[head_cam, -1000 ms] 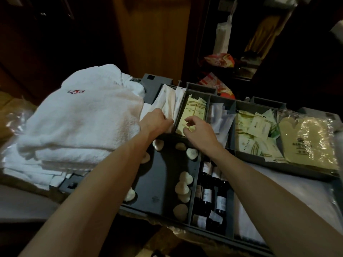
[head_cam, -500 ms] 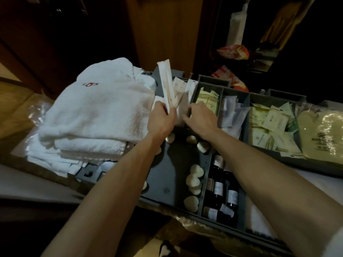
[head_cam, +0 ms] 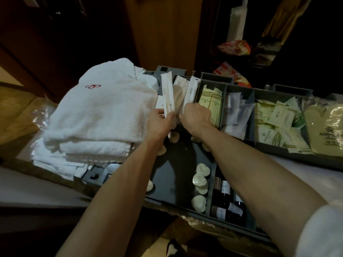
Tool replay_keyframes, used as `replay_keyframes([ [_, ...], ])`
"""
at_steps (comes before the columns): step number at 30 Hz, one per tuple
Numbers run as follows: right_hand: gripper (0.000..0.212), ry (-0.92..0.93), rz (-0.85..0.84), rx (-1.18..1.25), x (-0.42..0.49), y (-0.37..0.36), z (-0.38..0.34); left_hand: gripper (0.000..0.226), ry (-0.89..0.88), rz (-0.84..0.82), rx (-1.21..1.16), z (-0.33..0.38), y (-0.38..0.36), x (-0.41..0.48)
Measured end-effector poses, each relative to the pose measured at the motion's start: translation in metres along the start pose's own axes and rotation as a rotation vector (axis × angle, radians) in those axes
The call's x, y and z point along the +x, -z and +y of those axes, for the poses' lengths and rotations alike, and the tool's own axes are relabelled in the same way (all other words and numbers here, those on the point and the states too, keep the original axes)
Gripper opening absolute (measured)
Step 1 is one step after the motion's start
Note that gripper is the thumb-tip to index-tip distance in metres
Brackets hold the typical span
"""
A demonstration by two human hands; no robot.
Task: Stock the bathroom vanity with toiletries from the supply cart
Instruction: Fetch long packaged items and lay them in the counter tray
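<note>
Left hand (head_cam: 160, 120): grips long white paper sachets (head_cam: 167, 93) above the grey plastic cart tray (head_cam: 269, 148), far left.
Right hand (head_cam: 196, 115): pinches another white sachet (head_cam: 191, 89) alongside.
Progress: we judge collection just starting; vanity unseen.

1. Folded towels (head_cam: 104, 115) sat left of the divided tray (head_cam: 172, 184).
2. Soaps (head_cam: 199, 180) lay in its near compartment, bottles (head_cam: 225, 193) just right of them.
3. Sachets (head_cam: 211, 102) stood behind, in the back compartments.
</note>
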State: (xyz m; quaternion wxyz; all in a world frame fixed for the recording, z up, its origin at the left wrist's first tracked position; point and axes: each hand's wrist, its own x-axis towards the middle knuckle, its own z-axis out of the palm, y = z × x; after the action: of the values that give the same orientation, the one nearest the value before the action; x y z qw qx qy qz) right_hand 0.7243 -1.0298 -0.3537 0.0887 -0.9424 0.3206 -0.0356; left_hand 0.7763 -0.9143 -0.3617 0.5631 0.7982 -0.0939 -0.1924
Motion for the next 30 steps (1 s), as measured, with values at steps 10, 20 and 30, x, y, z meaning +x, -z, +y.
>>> replay_keyframes([
  [10, 0.028, -0.216, -0.122, 0.296, 0.012, 0.0, 0.003, 0.004, 0.018, -0.035, -0.06, -0.002, 0.006, -0.001],
  [20, 0.009, -0.384, -0.186, 0.793, 0.007, 0.015, 0.026, 0.02, 0.078, -0.099, -0.047, 0.0, 0.004, -0.004],
  [30, 0.021, -0.44, -0.273, 1.527, -0.042, 0.04, 0.055, 0.005, 0.061, -0.104, -0.047, 0.015, -0.002, -0.03],
])
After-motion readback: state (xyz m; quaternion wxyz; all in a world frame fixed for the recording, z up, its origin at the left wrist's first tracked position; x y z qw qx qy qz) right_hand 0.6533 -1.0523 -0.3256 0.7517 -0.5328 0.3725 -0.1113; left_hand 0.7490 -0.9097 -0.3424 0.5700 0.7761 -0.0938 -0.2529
